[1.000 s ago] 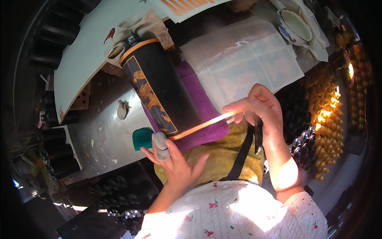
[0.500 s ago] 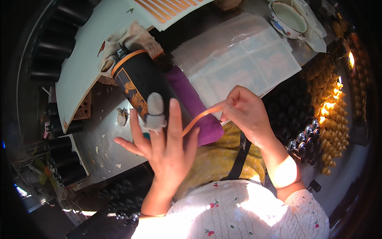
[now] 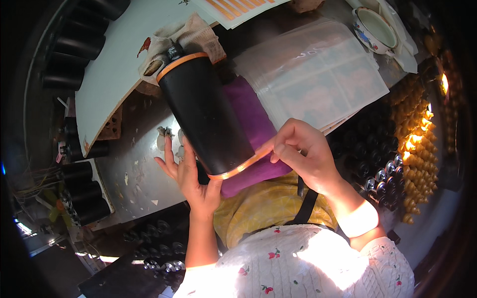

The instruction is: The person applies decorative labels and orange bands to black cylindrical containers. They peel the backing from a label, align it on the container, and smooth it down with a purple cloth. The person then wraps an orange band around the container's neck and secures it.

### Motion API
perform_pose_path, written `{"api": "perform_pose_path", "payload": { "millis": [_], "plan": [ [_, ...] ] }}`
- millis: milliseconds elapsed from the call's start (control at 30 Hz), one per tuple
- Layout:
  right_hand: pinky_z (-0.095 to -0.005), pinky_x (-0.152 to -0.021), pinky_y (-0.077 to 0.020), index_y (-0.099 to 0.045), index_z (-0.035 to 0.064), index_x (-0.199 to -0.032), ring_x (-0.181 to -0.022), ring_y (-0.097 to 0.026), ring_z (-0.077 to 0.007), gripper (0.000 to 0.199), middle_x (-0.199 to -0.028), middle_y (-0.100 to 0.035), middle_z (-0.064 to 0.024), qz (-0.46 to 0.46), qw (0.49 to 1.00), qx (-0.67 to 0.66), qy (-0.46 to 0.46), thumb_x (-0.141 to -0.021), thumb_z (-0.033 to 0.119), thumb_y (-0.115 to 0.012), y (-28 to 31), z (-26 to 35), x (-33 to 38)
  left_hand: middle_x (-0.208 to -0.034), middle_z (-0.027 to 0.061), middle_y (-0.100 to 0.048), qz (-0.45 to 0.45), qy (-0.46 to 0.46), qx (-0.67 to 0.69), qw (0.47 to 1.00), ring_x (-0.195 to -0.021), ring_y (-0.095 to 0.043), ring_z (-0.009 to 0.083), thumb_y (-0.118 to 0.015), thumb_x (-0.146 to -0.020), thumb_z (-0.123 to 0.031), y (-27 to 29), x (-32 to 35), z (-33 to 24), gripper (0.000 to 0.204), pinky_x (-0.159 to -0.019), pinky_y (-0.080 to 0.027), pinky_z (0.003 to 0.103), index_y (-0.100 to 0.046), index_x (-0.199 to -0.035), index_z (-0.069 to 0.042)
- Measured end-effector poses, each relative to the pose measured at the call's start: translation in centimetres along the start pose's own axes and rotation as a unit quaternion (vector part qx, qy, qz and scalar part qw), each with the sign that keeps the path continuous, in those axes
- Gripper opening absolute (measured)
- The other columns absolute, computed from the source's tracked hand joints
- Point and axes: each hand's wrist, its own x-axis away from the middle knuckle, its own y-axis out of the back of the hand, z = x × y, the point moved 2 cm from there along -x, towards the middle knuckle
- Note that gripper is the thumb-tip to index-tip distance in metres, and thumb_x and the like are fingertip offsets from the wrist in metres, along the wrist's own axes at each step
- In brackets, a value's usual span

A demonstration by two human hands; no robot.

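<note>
A black cylinder (image 3: 203,109) lies slantwise before me, with an orange-gold band (image 3: 183,65) round its far end. Along its near rim runs a shiny orange strip (image 3: 233,170), whose loose end stretches right. My right hand (image 3: 305,154) pinches that end between thumb and fingers. Around the left of the near end is my left hand (image 3: 196,184), thumb at the rim, the outer fingers extended along the side. Part of this hand is hidden behind the cylinder. Under the cylinder's right side lies purple cloth (image 3: 251,111).
Clear plastic sheets (image 3: 318,74) lie at the right, and beyond them stands an enamel pot (image 3: 375,30). A rag (image 3: 194,37) sits by the far end, near a sheet of orange strips (image 3: 238,10). More black cylinders (image 3: 82,198) stand at the left, and gold pieces (image 3: 415,144) at far right.
The cylinder has turned, taking its decorated panel out of sight. My left hand moved from in front of it to its near left end. The strip now lies along the near rim.
</note>
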Motion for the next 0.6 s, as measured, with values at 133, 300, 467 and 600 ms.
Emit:
{"api": "perform_pose_path", "payload": {
  "millis": [133,300,467,600],
  "plan": [
    [-0.0176,-0.056,-0.0342,-0.058,0.0065,-0.090,-0.068,-0.051,0.0003,0.007,-0.084,-0.067,0.0016,-0.011,1.000,-0.006,0.001,-0.092,0.008,-0.065,-0.3,0.2,0.0,-0.144,0.0161,-0.048,0.012,0.062,0.069,0.996,-0.148,-0.021,0.0434,-0.060,-0.087,-0.058,-0.3,2.5,-0.9,0.094,-0.116,0.010,0.060,-0.032,-0.152,0.004],
    [-0.0174,-0.057,-0.0350,-0.057,0.0083,-0.096,-0.078,-0.057,0.0004,0.017,-0.089,-0.067,0.0026,-0.019,0.999,-0.032,0.009,-0.087,0.002,-0.069,-1.6,0.8,0.4,-0.153,0.0228,-0.037,0.055,0.104,0.072,0.990,-0.148,-0.020,0.0432,-0.063,-0.085,-0.051,-0.2,6.8,-2.9,0.100,-0.116,0.009,0.060,-0.020,-0.154,0.007],
    [-0.0154,-0.056,-0.0333,-0.055,0.0097,-0.098,-0.081,-0.059,0.0000,0.024,-0.092,-0.065,0.0027,-0.056,0.997,-0.059,-0.002,-0.084,-0.001,-0.071,-2.3,0.4,-0.1,-0.155,0.0241,-0.031,0.083,0.079,0.094,0.989,-0.148,-0.016,0.0435,-0.068,-0.085,-0.043,-0.7,7.3,-3.5,0.106,-0.115,0.012,0.063,-0.008,-0.154,0.010],
    [-0.0144,-0.054,-0.0320,-0.053,0.0099,-0.097,-0.080,-0.059,0.0001,0.026,-0.090,-0.064,0.0026,-0.065,0.996,-0.055,0.013,-0.083,-0.003,-0.071,-3.2,1.2,0.1,-0.156,0.0241,-0.029,0.092,0.074,0.066,0.991,-0.149,-0.014,0.0418,-0.069,-0.084,-0.043,-0.6,7.2,-3.7,0.107,-0.114,0.012,0.064,-0.007,-0.154,0.010]
  ]
}}
